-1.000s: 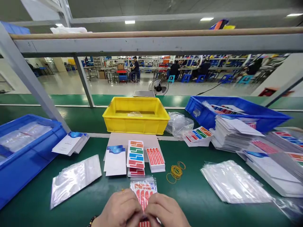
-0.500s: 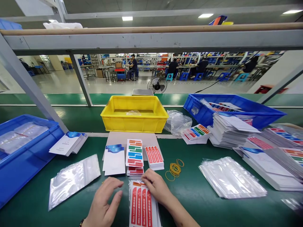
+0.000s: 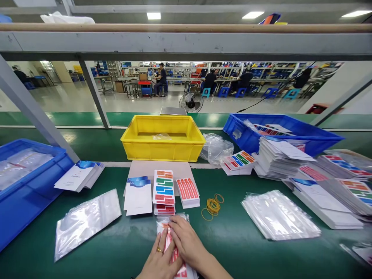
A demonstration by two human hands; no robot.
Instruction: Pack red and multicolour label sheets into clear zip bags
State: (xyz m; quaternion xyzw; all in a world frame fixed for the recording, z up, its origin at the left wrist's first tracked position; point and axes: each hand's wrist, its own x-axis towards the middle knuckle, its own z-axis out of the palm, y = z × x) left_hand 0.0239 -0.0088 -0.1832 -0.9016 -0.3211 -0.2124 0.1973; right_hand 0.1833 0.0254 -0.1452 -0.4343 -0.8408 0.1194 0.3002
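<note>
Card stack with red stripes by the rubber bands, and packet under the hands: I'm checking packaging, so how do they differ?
The packet is in clear plastic; the card stack looks bare. The left hand and right hand rest on the packet; neither touches the card stack. The packet lies nearer the view's bottom edge than the card stack. Both show red-and-white printing.

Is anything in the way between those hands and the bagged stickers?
Nothing visible: the left hand and right hand both lie on the bagged stickers. The yellow rubber bands sit apart, off to the right.
</note>
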